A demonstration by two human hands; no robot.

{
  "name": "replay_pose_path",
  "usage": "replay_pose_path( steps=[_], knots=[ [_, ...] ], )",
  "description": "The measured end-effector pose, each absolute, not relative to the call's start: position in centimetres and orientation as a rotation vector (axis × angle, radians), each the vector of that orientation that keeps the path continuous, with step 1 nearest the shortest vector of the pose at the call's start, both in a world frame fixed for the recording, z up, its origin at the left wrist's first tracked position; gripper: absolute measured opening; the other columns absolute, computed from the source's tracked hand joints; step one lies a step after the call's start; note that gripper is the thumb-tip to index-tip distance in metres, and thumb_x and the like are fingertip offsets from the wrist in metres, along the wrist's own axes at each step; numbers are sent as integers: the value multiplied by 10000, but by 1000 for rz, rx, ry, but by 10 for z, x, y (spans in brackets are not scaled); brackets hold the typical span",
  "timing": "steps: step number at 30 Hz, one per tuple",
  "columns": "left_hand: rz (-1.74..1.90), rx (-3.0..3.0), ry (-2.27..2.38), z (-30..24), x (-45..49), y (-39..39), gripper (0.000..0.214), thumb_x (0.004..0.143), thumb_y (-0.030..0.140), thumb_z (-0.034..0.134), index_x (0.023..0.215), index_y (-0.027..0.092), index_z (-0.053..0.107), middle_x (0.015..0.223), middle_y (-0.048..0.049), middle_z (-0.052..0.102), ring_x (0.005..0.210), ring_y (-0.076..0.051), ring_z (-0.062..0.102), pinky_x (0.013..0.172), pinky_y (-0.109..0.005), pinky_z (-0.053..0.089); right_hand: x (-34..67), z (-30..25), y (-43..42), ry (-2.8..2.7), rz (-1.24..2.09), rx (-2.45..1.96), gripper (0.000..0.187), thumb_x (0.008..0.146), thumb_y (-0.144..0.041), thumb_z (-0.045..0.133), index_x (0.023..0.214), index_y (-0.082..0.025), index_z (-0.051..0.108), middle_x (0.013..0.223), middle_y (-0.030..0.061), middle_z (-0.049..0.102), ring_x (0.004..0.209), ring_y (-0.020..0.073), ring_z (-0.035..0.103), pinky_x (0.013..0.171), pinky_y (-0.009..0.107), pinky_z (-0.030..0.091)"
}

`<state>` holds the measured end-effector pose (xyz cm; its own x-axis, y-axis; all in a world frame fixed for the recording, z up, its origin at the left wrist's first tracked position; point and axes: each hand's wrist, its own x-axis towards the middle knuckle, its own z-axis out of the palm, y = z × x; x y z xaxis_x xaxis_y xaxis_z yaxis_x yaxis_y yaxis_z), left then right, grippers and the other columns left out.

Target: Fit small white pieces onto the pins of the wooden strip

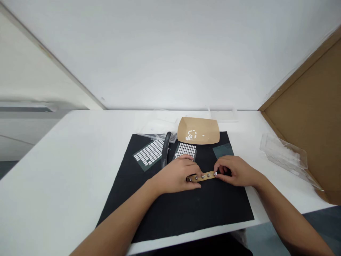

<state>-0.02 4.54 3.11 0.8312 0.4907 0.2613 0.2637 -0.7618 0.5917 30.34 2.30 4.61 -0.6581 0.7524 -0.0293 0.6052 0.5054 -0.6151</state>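
Note:
My left hand (183,174) grips the left part of a narrow tan strip (205,176) that carries a row of small metal studs. Its fingers cover that end. At the strip's right end, my right hand (233,171) pinches a small white oval piece (216,173) between thumb and forefinger, against or just over the last stud; contact is too small to tell. Beyond my hands lie two dark sheets with rows of white ovals, a left sheet (149,153) and a middle sheet (185,150), partly behind my left hand. Between them rests a curved black object (165,149).
A black mat (160,213) lies under the work on a white table (66,160). At its back edge stands a tan paper tray (213,135) with loose white ovals. Clear plastic packaging (157,126) lies behind; a clear box (285,154) is at right, near a cardboard panel (309,96).

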Motion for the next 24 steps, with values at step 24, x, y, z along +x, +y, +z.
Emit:
replay_pose_path(
  steps=[24],
  knots=[
    [556,2299,595,41,-8,53,129,957,291,765,1016,208,685,865,2,795,776,-149,732,778,-268,526,304,45,23,-2506,878,-1155,121,943,-236,714,1062,-252,699,838,-20,657,749,148,603,705,273,442]
  ],
)
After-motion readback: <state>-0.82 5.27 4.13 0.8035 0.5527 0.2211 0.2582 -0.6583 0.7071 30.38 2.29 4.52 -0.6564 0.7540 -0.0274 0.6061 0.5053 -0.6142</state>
